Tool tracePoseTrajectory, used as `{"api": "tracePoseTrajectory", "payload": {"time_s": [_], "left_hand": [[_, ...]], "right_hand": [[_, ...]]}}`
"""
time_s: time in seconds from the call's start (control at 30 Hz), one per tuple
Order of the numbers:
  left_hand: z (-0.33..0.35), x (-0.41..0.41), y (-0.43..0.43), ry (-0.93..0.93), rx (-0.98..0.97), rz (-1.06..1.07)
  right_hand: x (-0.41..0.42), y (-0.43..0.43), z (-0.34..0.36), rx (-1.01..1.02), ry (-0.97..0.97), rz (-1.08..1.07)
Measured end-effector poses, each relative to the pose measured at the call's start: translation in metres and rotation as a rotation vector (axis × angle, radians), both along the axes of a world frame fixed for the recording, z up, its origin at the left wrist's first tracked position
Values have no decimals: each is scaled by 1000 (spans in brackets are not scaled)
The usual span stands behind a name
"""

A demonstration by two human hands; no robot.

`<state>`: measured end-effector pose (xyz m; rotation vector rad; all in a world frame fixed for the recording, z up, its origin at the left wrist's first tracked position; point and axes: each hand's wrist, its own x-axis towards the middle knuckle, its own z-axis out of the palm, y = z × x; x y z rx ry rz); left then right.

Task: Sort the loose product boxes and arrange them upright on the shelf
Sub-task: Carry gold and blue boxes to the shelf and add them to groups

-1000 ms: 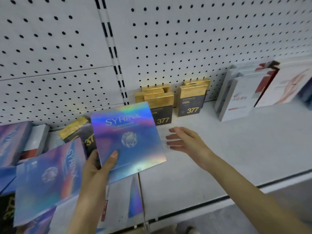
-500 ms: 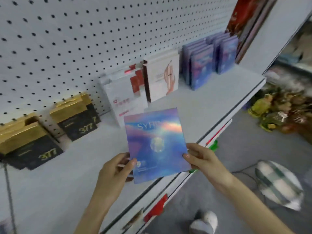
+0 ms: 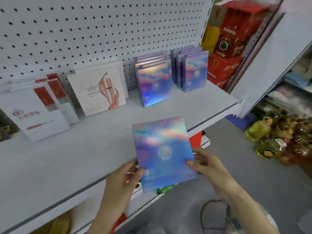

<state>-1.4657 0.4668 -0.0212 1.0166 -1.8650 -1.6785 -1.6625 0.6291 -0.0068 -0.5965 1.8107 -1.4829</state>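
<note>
Over the front edge of the white shelf [image 3: 84, 157], well short of the upright holographic stacks [image 3: 154, 85], hung the loose holographic box [image 3: 163, 152]. The left hand [image 3: 121, 181] and right hand [image 3: 207, 166] pinched its lower side edges; it looked light, stiff and slick, best gripped by edges.

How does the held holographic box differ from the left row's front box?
The held box is pinched by left hand and right hand, tilted, off the shelf; the row box stands upright on it. Held box is alone; row box fronts others. Same holographic print.
</note>
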Motion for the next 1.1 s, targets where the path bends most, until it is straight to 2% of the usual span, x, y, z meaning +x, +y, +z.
{"api": "tracePoseTrajectory", "payload": {"time_s": [0.1,0.23,0.43,0.53,0.7,0.87,1.0,1.1], "left_hand": [[1,-22,10,-45,-47,69],[-6,-60,-7,-133,-149,262],[-14,-153,-53,-99,-154,505],[-24,-204,-88,-114,-214,514],[-40,-254,-132,-113,-207,494],[-51,-260,-148,-112,-266,515],[-52,-265,-149,-42,-261,513],[-49,-268,-150,-80,-265,550]], "right_hand": [[-43,-1,-1,-57,3,72],[-103,-22,-5,-91,44,42],[-192,-72,-17,-111,103,13],[-227,-110,-23,-95,75,39],[-271,-161,-35,-129,52,119],[-292,-196,-47,-143,55,162],[-291,-214,-49,-142,85,200],[-287,-225,-47,-142,125,227]]}}
